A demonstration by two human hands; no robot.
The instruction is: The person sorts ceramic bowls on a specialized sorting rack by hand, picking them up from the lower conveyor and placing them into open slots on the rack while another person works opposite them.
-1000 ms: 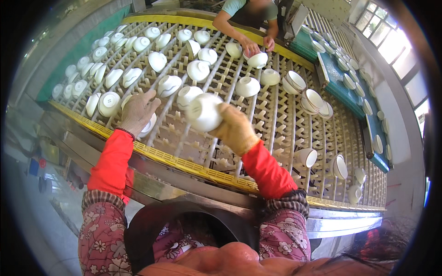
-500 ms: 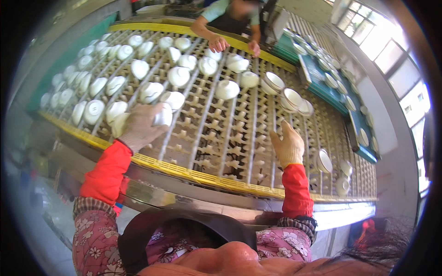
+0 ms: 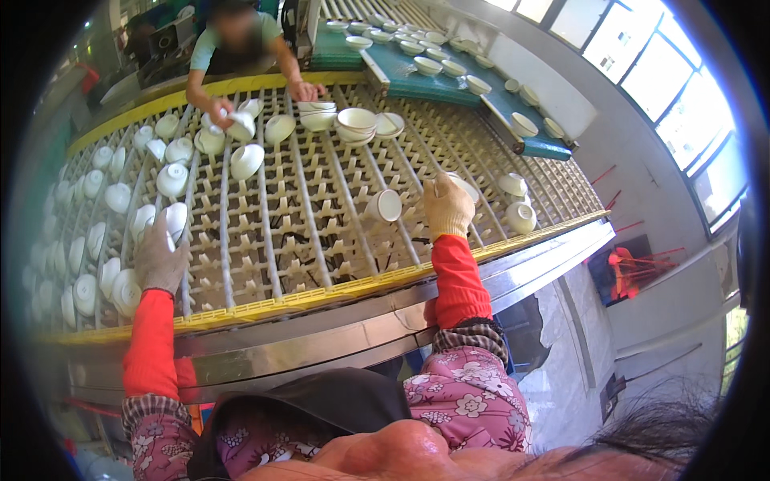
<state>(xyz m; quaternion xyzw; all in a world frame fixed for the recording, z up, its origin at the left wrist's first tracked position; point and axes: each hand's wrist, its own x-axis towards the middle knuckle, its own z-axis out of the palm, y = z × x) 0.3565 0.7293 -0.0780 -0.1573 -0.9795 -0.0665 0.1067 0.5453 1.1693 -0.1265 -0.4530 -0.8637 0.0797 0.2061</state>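
My gloved left hand (image 3: pixel 160 253) is closed on a white bowl (image 3: pixel 176 220) among upturned bowls at the rack's left. My gloved right hand (image 3: pixel 446 207) grips another white bowl (image 3: pixel 465 189) on the right side of the pegged conveyor rack (image 3: pixel 249 208). A single bowl (image 3: pixel 387 205) lies tipped on its side just left of my right hand. Stacked bowls (image 3: pixel 355 122) sit farther back, and a few upturned ones (image 3: pixel 521 215) are at the right end. Part of each held bowl is hidden by my fingers.
A co-worker (image 3: pixel 233 48) leans over the far yellow edge, one hand on a bowl (image 3: pixel 241 127), the other by a stack. A green belt conveyor (image 3: pixel 445 100) carrying several bowls runs at the back right, below windows. The rack's yellow front strip (image 3: pixel 265 309) borders a steel frame.
My view has swung right. My right hand let go of the upturned bowl it held, opened, and now grips another farther right. The co-worker's hand now holds a tilted bowl.
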